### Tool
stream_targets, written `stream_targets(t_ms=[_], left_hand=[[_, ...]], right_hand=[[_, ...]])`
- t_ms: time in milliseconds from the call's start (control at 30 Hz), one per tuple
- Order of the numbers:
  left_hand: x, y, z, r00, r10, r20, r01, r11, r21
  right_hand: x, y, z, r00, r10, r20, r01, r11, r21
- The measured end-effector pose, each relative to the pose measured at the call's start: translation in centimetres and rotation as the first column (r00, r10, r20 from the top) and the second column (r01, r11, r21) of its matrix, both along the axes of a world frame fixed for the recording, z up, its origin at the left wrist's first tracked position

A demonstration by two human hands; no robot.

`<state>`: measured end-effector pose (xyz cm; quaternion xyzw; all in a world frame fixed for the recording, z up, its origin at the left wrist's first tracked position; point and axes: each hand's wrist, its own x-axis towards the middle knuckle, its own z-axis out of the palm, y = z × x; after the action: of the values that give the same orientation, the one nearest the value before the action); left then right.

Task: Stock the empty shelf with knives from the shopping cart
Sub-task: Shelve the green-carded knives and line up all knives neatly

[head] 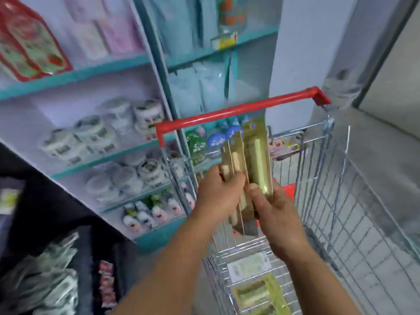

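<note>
Both hands hold a fanned bundle of packaged knives (247, 164) upright above the wire shopping cart (341, 201). The packs are yellow-green cards with pale handles. My left hand (218, 192) grips the left packs, thumb across their front. My right hand (272, 208) grips the right pack from the side. More knife packs (256, 292) lie in the cart's bottom, near me. The cart has a red handle bar (238, 110) on its far side. The frame is motion-blurred.
Teal-edged shelves (91, 73) stand to the left, holding bowls (102, 133), small figurines (150, 212) and packaged goods. A dark rack with bagged items (45, 280) is at the lower left. Grey tiled floor (375, 167) lies to the right of the cart.
</note>
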<state>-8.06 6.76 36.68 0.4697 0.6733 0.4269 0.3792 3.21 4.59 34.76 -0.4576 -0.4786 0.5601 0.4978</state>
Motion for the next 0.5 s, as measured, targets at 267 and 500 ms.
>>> stream_targets(t_ms=[267, 500], left_hand=[[-14.0, -7.1, 10.4, 0.986, 0.156, 0.058, -0.162, 0.979, 0.126], [-27.1, -15.3, 16.5, 0.935, 0.345, 0.082, -0.354, 0.918, 0.180]], right_hand=[[-14.8, -3.0, 8.7, 0.954, 0.283, -0.094, -0.268, 0.952, 0.145], [-28.1, -7.4, 13.3, 0.836, 0.542, -0.088, -0.528, 0.837, 0.147]])
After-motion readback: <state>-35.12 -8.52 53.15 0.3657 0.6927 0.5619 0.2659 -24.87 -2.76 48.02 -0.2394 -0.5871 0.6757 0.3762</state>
